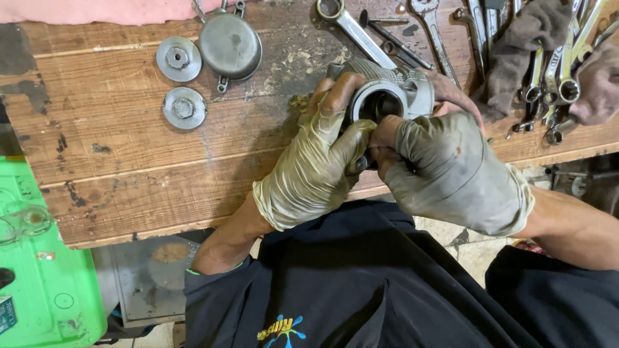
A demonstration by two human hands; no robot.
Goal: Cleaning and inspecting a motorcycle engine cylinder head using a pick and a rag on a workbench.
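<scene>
Both my hands wear torn, grimy gloves with bare fingertips and hold a grey metal engine cylinder (393,90) over the wooden workbench (129,154). My left hand (319,164) wraps the cylinder's left side, thumb on the rim of its round bore. My right hand (451,171) grips the right side, with fingers reaching behind it and the thumb pressed at the lower edge of the bore. A small dark part between my thumbs is mostly hidden.
Two round metal discs (178,59) (184,107) and a domed metal cover (230,44) lie at the back left. Wrenches (353,29) and spanners (548,71) with a dirty rag (522,45) crowd the back right. A green plastic crate (39,258) stands at the left.
</scene>
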